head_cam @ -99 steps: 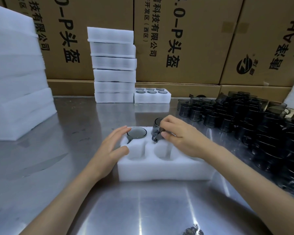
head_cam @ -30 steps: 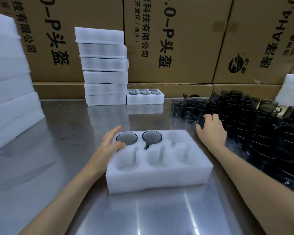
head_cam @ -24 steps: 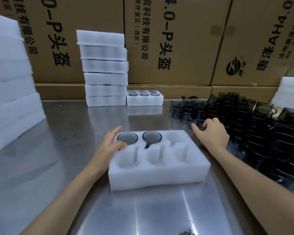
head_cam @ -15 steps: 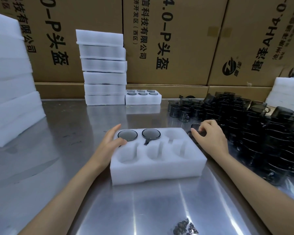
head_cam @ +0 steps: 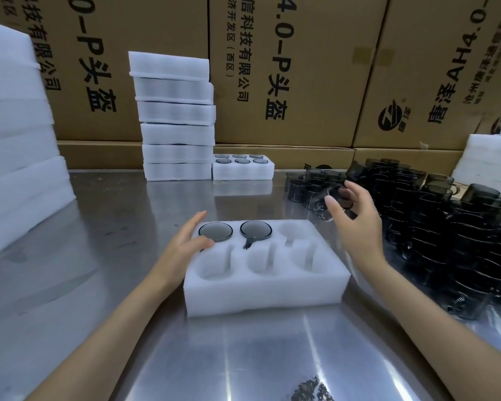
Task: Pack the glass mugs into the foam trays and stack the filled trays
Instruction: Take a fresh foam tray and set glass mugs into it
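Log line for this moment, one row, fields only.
tray: two far-row pockets filled, four empty | left hand: open, resting on tray's left edge | right hand: holds glass mug above table | mug pile: right

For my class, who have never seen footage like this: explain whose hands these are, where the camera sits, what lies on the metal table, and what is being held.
The single picture comes from a camera worn on a person's head, looking down at their bare hands. On the steel table lies a white foam tray with six round pockets; two far pockets hold dark glass mugs. The left hand rests on the tray's left edge. The right hand grips another smoky glass mug, blurred, lifted from the heap of dark mugs.
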A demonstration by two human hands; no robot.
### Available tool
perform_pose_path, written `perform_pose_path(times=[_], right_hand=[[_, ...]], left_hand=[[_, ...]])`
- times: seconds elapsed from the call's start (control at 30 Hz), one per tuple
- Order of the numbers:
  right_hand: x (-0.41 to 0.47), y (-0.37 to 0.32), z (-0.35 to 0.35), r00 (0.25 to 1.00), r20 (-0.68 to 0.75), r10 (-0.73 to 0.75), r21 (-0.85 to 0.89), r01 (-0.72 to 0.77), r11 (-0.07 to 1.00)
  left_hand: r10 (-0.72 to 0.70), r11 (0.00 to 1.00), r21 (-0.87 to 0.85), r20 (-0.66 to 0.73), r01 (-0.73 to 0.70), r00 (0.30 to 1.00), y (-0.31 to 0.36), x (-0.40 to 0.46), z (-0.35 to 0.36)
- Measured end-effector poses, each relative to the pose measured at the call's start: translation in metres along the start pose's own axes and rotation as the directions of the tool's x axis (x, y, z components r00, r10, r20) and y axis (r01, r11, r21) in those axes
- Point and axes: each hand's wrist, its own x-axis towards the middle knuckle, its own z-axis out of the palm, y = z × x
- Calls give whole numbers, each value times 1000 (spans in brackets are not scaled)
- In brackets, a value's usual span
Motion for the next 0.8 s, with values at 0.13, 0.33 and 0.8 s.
perform_pose_path(times=[0.13, 0.33, 0.8], right_hand=[[-8, -24, 10, 969, 220, -114, 40, 108, 993], [-11, -28, 11, 902, 409, -135, -100, 191, 976], [-13, -26, 6, 880, 467, -91, -120, 165, 979]], left_hand=[[-3, 1000, 9, 7, 2, 1000, 2, -1, 1], [17, 1000, 11, 18, -17, 1000, 1, -1, 0], [35, 998, 52, 23, -36, 999, 4, 1, -1]])
